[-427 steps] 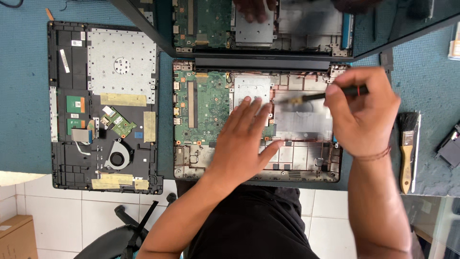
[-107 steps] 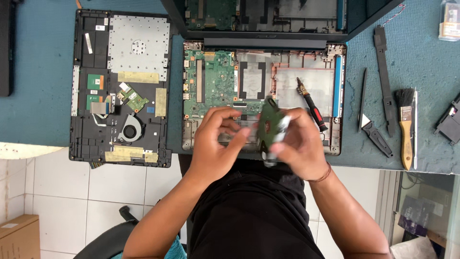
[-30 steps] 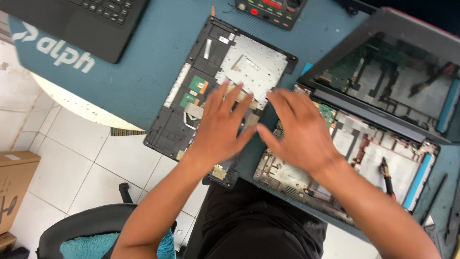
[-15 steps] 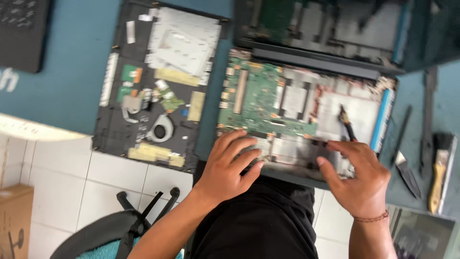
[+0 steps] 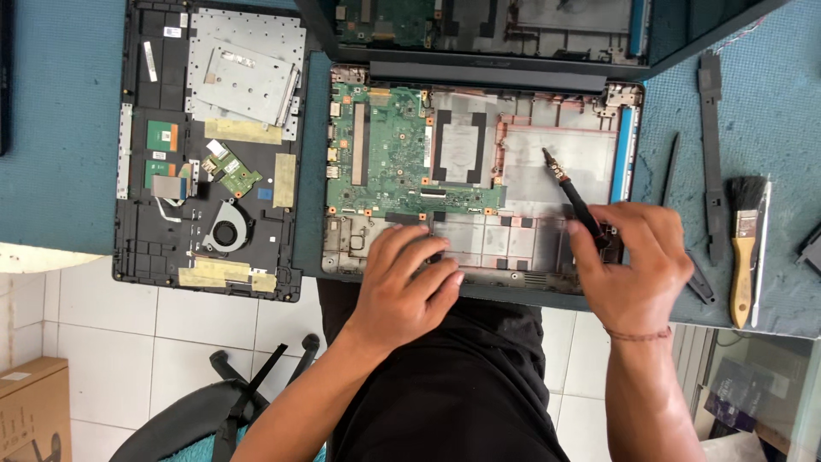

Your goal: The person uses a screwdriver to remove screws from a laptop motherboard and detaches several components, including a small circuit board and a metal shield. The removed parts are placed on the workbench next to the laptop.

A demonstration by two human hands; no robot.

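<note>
Left hand [image 5: 409, 278] lies flat, fingers spread, on the front edge of the open laptop base [image 5: 479, 248], pressing it down against the surface [image 5: 60, 171]; nothing is pinched under it as far as shows; right hand [image 5: 633, 269] is closed around the handle of a black screwdriver [image 5: 571, 195], tip pointing up and away into the bare right-hand bay of the base; tip hangs over or touches the grey plastic there, cannot tell which. Judged by how things lie, the teardown is well along: the base is opened, the right bay and the front bays sit empty, while the green mainboard [image 5: 385, 158] still sits in the left half of the base; what remains seems to be whatever still fastens in the base, though no screw heads are clear enough to count. Left of the base, just beside it, the removed cover panel [image 5: 209, 145] lies inner face up, with a round black fan [image 5: 227, 233], a small green board and a metal plate on it. To the right, apart from the base, a paintbrush [image 5: 746, 248] with wooden handle and a long black pry tool [image 5: 710, 162] rest on the blue surface. Farthest, the hinged screen half [image 5: 513, 38] stands open beyond the base, reflecting it.
</note>
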